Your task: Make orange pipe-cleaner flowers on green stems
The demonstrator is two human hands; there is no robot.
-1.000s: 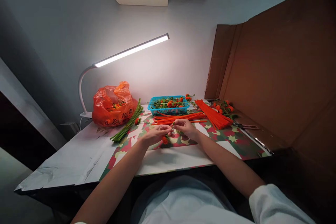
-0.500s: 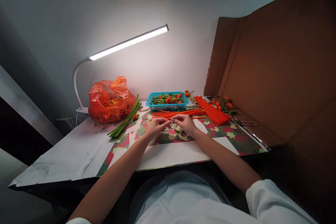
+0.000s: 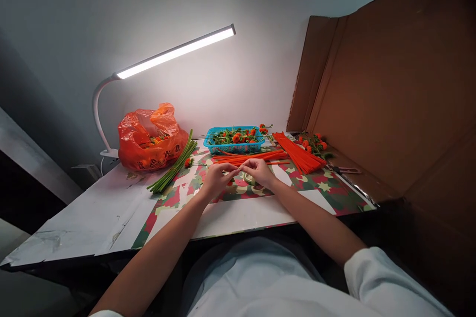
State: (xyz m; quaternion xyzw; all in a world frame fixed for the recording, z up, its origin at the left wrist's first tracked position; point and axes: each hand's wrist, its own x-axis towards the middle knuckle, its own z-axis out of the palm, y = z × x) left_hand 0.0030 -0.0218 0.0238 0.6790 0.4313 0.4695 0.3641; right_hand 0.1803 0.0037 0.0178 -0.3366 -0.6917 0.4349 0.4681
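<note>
Over the camouflage-print sheet [image 3: 323, 186], left hand [image 3: 216, 179] and right hand [image 3: 261, 173] pinch narrowly, anything held too small to tell; the orange bloom [image 3: 230, 183], plainer earlier, barely shows, so work seems fingertip-bound.

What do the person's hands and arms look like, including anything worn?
The left hand and right hand are bare: no gloves, rings or watch visible. The right sleeve is loose, white and creased; only a white edge of the left sleeve shows.

On my left I see a lit white bar-shaped lamp [image 3: 175, 53]; on my right, a brown cardboard panel [image 3: 386, 84].
</note>
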